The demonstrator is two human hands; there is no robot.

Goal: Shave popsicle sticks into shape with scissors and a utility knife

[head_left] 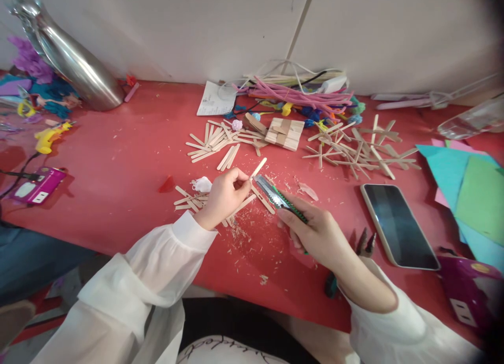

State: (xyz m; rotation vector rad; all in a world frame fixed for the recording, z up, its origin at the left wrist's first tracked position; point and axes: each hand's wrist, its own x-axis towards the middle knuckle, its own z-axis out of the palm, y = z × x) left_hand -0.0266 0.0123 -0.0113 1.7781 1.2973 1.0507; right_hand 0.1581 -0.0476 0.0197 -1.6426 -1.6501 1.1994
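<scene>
Two hands: left hand pinches a stick, right hand grips a knife maybe touching it; table bare left of fingers.

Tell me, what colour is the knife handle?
Green and black knife handle, clearest in the head view.

Pale wooden craft stick, flat, slanting up to the right, lower end pinched in left hand, utility knife, green-black grip, silver nose at the stick's middle, held in right hand
</scene>
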